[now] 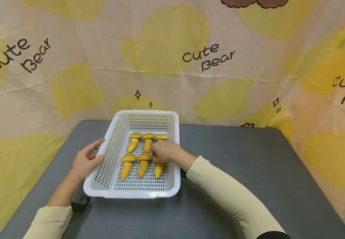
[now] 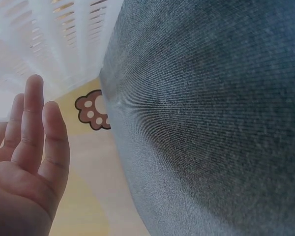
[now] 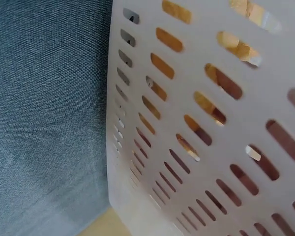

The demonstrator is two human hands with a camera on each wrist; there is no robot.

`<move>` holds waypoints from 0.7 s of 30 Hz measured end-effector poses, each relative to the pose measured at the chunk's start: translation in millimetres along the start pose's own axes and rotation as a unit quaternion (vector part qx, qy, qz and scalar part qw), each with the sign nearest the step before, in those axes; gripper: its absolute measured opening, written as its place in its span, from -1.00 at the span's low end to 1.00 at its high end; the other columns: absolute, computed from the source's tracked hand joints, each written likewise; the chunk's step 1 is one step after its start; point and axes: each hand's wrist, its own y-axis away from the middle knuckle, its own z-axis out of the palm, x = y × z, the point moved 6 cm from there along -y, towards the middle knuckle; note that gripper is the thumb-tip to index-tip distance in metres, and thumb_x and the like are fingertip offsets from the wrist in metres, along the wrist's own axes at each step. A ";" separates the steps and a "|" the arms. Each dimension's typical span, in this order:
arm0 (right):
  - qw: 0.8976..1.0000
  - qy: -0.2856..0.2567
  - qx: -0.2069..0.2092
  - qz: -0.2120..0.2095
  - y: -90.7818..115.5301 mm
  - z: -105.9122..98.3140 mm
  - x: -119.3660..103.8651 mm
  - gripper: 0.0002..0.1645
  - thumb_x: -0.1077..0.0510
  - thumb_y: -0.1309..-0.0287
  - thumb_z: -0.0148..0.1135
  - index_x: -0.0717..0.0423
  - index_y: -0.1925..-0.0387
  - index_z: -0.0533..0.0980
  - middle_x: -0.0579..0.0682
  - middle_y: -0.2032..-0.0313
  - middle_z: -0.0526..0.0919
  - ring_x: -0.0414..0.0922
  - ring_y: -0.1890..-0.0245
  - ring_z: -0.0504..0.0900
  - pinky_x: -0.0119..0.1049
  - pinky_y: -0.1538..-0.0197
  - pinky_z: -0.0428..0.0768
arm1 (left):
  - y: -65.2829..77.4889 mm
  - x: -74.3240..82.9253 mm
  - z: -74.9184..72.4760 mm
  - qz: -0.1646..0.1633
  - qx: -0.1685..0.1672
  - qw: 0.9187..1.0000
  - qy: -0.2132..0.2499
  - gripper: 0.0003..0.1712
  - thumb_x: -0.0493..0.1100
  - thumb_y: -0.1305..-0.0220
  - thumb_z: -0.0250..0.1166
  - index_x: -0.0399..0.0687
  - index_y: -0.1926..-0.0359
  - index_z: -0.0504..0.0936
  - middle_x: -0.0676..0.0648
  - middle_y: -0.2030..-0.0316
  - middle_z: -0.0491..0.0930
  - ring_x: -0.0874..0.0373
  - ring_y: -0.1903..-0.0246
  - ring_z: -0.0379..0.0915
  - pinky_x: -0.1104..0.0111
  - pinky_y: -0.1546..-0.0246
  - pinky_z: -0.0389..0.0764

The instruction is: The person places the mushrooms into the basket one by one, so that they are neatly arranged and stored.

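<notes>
A white slotted plastic basket (image 1: 130, 194) stands on the grey table, holding several yellow mushrooms in two rows. My right hand (image 1: 167, 151) reaches over the basket's right wall, fingers curled down at the front-right mushroom (image 1: 159, 170); the hand covers that mushroom's cap. Just beyond my knuckles shows the cap of the back-right mushroom (image 1: 161, 136). At the left rim my left hand (image 1: 84, 160) touches the basket from outside, thumb and fingers extended. In the left wrist view its straight fingers (image 2: 33, 113) point up beside the basket wall. The right wrist view has no hand, only slotted wall (image 3: 196, 128).
Beside the front mushroom in my right hand lie a middle one (image 1: 143, 167) and a left one (image 1: 126, 169). The grey table (image 1: 244, 166) stretches right of the basket. Behind it hangs a yellow-patterned cloth (image 1: 160, 39) with "Cute Bear" lettering.
</notes>
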 end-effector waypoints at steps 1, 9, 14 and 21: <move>1.000 0.000 0.000 0.001 0.0 0.0 0.0 -0.77 -0.03 -0.16 0.27 -0.09 0.16 0.63 -0.15 0.20 0.68 -0.20 0.33 0.57 -0.31 0.22 0.58 | 0.4 -0.1 0.0 0.001 0.000 1.000 0.001 -0.32 -0.34 -0.24 0.15 -0.18 -0.40 0.25 -0.31 0.00 0.40 0.36 0.45 0.63 0.29 0.55 0.69; 1.000 0.000 -0.006 0.013 2.5 1.3 2.4 -0.75 -0.05 -0.16 0.26 -0.12 0.14 0.63 -0.16 0.16 0.68 -0.21 0.32 0.58 -0.30 0.20 0.59 | -0.3 0.9 2.8 0.000 -0.004 1.000 0.004 -0.32 -0.33 -0.25 0.16 -0.18 -0.39 0.25 -0.31 0.00 0.40 0.37 0.45 0.63 0.28 0.55 0.69; 1.000 -0.019 0.018 -0.014 3.9 -1.6 4.0 -0.71 -0.04 -0.22 0.20 -0.06 0.08 0.63 -0.13 0.15 0.68 -0.22 0.31 0.58 -0.34 0.19 0.60 | -3.6 3.0 2.9 -0.001 -0.016 0.999 -0.035 -0.32 -0.29 -0.26 0.15 -0.15 -0.40 0.24 -0.36 -0.06 0.39 0.18 0.39 0.65 0.30 0.56 0.68; 0.988 -0.098 0.087 -0.081 27.0 -32.4 10.1 -0.67 0.02 -0.24 0.19 0.02 0.01 0.60 -0.04 0.04 0.64 -0.14 0.08 0.57 -0.24 -0.01 0.56 | -5.2 23.2 -3.0 0.051 -0.001 0.977 -0.207 -0.34 -0.19 -0.24 0.21 -0.22 -0.35 0.30 -0.35 -0.20 0.33 -0.25 0.00 0.44 0.08 0.27 0.65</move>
